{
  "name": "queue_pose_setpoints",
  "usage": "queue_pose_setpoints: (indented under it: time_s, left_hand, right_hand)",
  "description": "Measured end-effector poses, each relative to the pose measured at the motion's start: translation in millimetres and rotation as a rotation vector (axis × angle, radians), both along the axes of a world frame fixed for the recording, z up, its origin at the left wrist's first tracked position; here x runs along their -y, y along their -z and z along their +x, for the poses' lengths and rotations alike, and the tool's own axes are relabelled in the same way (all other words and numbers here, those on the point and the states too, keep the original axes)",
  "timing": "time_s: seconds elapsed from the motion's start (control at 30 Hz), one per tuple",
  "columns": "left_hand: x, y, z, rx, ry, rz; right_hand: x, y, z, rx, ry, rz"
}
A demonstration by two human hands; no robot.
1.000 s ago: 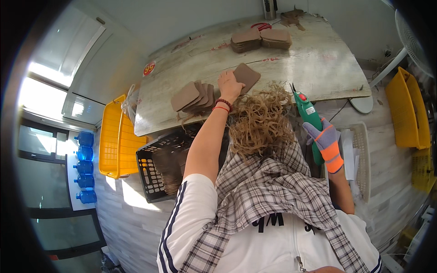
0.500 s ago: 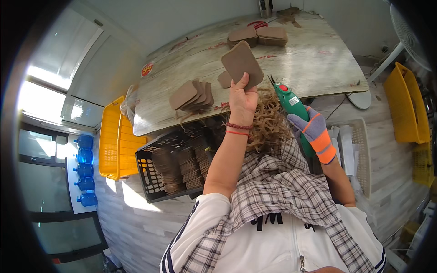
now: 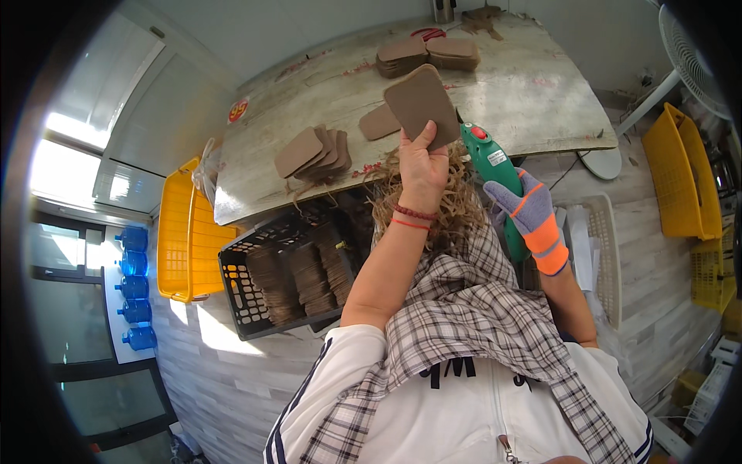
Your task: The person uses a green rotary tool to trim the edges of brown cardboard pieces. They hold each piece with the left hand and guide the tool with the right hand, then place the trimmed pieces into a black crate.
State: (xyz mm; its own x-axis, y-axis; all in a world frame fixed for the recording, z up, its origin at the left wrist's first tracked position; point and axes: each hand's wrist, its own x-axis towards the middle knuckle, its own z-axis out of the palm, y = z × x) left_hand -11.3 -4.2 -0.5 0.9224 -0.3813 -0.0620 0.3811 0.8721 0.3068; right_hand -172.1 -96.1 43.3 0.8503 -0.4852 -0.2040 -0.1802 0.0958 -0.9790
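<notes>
My bare left hand (image 3: 425,166) pinches a brown, flat rounded-corner piece (image 3: 421,100) over the table's front edge, thumb on top. In an orange and grey glove, my right hand (image 3: 529,209) grips green electric scissors (image 3: 493,162) with a red button. Their blades are at the piece's right edge, mostly hidden. Curly brown trimmings (image 3: 464,197) lie heaped on my lap over a checked apron (image 3: 479,309). On the table, another brown piece (image 3: 375,124) lies just left of the held one, and a fanned pile of pieces (image 3: 301,153) rests farther left.
Two brown stacks (image 3: 452,52) and red-handled scissors (image 3: 427,34) are toward the back of the table (image 3: 525,100). A black crate (image 3: 241,309) of brown pieces stands at left, beside a yellow basket (image 3: 174,240). At right are a white basket (image 3: 610,255) and a fan (image 3: 684,42).
The scissors have moved left, bringing their blades to the right edge of the held piece. My left hand has shifted slightly right with the piece. The whole view has moved a little.
</notes>
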Motion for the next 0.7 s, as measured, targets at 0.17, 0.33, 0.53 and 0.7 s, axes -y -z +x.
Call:
queue_pose_setpoints:
  time_s: [0.17, 0.33, 0.53, 0.7]
  left_hand:
    - [-3, 6, -15, 0.064, 0.091, 0.089]
    - [-9, 14, -25, 0.117, 0.122, 0.136]
    - [-35, 13, -12, 0.261, 0.175, 0.339]
    - [-71, 0, 12, 0.400, 0.329, 0.497]
  right_hand:
    - [7, -1, 3, 0.026, 0.020, 0.039]
    - [18, -4, 6, 0.011, 0.028, -0.022]
    - [29, -21, -7, -0.065, -0.078, -0.092]
    - [42, -23, -22, -0.107, -0.219, -0.142]
